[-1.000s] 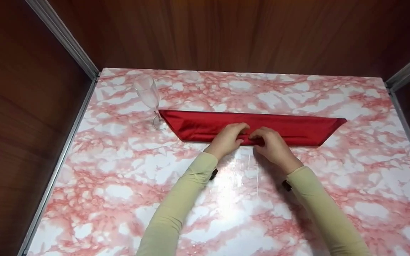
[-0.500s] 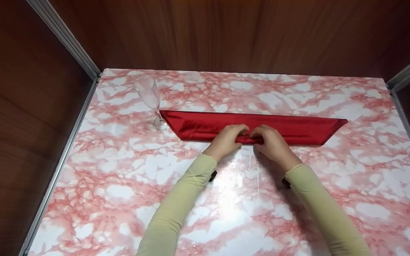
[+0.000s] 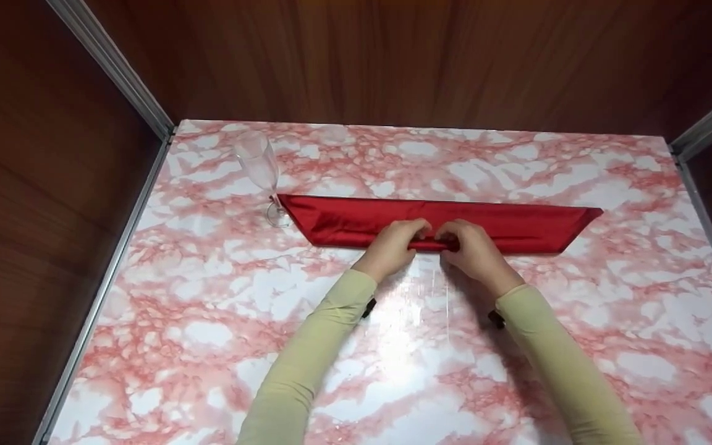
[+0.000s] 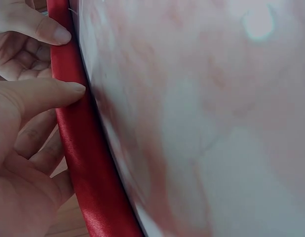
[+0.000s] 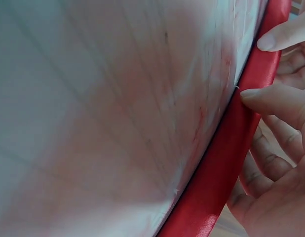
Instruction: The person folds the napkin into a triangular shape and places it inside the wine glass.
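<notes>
A red satin cloth (image 3: 356, 213), folded into a long strip with slanted ends, lies across the middle of the table. At the centre of its near edge my left hand (image 3: 391, 245) pinches a narrow rolled fold, thumb in front and fingers curled behind. Just to its right, my right hand (image 3: 472, 252) pinches the same fold in like manner. In the left wrist view the thumb presses the red fold (image 4: 86, 163). The right wrist view shows the other thumb on the rolled edge (image 5: 216, 158), with fingers behind it.
A clear stemmed glass (image 3: 258, 164) stands at the cloth's left end, its foot beside the cloth's corner. The table (image 3: 207, 346) has a pink and white marbled top. Dark wood panels (image 3: 356, 62) with metal strips enclose the back and sides.
The near edge between my hands now shows as a neater, straighter roll. My left hand has shifted very slightly toward me; the glass stays put.
</notes>
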A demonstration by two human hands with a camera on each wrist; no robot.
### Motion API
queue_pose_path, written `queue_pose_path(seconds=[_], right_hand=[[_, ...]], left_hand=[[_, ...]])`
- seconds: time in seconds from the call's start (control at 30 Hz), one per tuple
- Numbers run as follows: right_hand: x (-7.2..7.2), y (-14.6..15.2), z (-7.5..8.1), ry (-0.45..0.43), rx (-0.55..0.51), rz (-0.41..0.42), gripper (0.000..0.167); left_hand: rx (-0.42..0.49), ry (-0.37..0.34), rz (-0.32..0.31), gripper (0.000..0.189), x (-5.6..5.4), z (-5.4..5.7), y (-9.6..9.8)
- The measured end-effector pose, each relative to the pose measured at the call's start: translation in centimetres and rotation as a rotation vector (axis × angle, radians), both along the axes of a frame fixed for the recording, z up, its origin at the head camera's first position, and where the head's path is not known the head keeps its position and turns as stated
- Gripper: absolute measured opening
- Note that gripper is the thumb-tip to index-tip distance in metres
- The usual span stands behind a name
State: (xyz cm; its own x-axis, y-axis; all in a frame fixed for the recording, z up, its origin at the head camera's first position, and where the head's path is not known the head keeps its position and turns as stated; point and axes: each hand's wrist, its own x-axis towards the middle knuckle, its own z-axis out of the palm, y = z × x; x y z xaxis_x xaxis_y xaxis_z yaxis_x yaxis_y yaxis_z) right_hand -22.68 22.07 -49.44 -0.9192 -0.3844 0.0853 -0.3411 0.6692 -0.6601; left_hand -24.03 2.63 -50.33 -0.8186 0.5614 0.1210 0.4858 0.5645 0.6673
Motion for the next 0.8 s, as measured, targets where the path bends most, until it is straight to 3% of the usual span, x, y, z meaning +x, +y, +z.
queue_pose_path(seconds=[0.23,0.57,0.8], right_hand=[[0.6,0.2,0.0,-0.004,-0.016,0.003,0.027],[0.3,0.1,0.2,-0.016,0.009,-0.002,0.019],[0.4,0.0,0.3,0.063,-0.012,-0.037,0.021]], left_hand=[[-0.002,-0.011,-0.024,0.047,0.6,0.2,-0.1],[-0.022,-0.019,-0.001,0.042,0.1,0.3,-0.6],[-0.064,-0.003,0.014,0.038,-0.5,0.2,-0.6]])
